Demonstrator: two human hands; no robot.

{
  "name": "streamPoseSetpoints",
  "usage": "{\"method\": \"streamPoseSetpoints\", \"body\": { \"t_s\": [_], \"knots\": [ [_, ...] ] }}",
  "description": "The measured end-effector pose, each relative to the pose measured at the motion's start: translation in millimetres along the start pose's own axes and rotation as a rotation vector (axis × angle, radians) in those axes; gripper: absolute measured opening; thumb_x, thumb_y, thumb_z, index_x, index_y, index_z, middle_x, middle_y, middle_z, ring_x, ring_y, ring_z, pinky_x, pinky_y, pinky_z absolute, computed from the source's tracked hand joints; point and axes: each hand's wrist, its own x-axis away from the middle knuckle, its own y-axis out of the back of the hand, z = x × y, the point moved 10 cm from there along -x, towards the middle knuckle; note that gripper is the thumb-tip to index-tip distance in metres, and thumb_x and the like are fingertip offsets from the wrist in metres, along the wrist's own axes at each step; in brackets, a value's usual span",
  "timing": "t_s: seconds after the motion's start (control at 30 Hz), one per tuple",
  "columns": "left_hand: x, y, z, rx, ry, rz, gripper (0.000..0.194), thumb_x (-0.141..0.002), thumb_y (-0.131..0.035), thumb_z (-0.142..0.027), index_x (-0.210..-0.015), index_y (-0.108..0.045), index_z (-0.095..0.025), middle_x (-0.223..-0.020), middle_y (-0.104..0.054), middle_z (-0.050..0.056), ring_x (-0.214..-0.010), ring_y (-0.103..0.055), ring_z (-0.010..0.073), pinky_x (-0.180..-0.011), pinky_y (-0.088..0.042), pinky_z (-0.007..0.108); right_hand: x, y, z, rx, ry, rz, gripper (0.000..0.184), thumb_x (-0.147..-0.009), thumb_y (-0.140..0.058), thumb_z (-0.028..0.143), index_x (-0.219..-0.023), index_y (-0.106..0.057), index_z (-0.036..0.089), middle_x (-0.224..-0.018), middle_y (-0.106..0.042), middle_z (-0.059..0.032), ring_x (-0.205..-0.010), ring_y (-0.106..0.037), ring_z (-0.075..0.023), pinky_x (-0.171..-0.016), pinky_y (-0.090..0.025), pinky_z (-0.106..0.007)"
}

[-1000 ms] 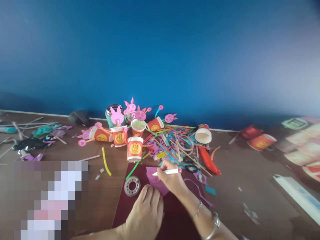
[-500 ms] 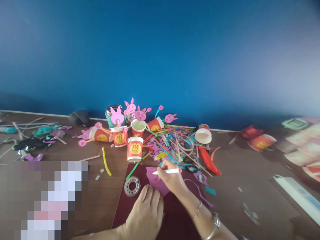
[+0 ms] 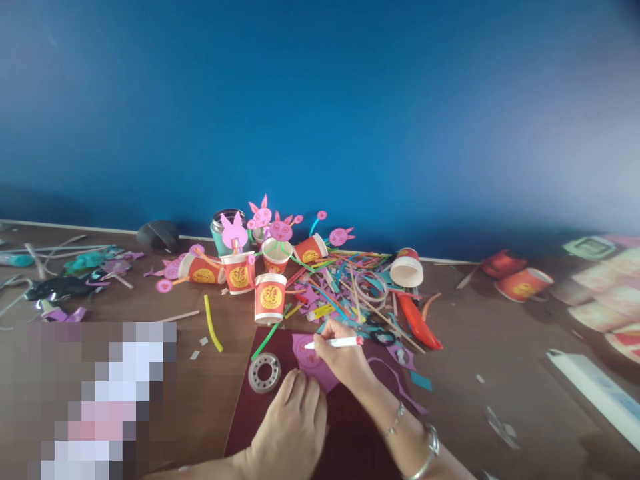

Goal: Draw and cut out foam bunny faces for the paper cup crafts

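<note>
My right hand (image 3: 343, 357) grips a white felt-tip pen (image 3: 343, 343) with a red end. Its tip touches a piece of pink paper (image 3: 327, 380) that bears a face-like drawing in red lines. Curled fingers of my left hand (image 3: 293, 420) press on the paper's lower left edge; the fingertips are hidden. Both hands are over a dark maroon board (image 3: 245, 417). Left of the paper lies a grey ring-shaped disc with holes (image 3: 253, 373). A pink paper offcut (image 3: 400, 383) curves beside my right forearm.
Red paper cups (image 3: 270, 300) with pink rabbit faces (image 3: 235, 233) stand and lie behind the board. To their right is a heap of straws, sticks and scraps (image 3: 345, 287), with black-handled scissors (image 3: 383, 337) and a red balloon-like piece (image 3: 420, 323). A white bar (image 3: 595, 393) lies far right.
The pen tip has shifted very slightly left on the pink paper. My left hand and the things around have stayed put.
</note>
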Motion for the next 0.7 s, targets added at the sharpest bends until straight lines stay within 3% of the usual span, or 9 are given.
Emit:
{"method": "streamPoseSetpoints", "body": {
  "t_s": [0.7],
  "knots": [
    [0.6,-5.2,0.1,0.013,0.002,0.061,0.033,-0.09,-0.049,-0.033,-0.107,-0.064,-0.009,-0.102,-0.068,0.013,-0.096,-0.06,0.0266,-0.094,-0.035,0.043,0.2,-0.5,2.9,-0.01,0.032,0.003,0.024,-0.075,-0.057,0.025,-0.055,-0.044,0.022,-0.047,-0.055,0.0041,-0.045,-0.048,-0.0114,-0.048,-0.037,-0.022]
  ]
}}
